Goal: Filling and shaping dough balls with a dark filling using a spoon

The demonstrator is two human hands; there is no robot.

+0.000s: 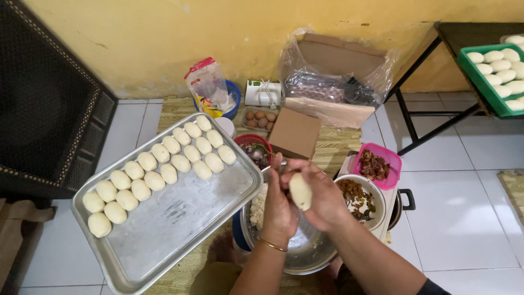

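Here both hands, left hand [279, 205] and right hand [322, 199], closed their grip around one dough piece [299, 191], apparently shaping it; it seemingly needed smoothing before joining the tray [180, 229].

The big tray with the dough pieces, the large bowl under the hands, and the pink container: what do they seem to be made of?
The tray looks like thin metal, probably aluminium: dull silver, with soft reflections and a rolled rim. The large bowl looks like stainless steel: brighter, shinier grey. The pink container seems plastic: uniform bright colour, smooth and slightly glossy. Both hands, left and right, hold a pale, matte dough piece.
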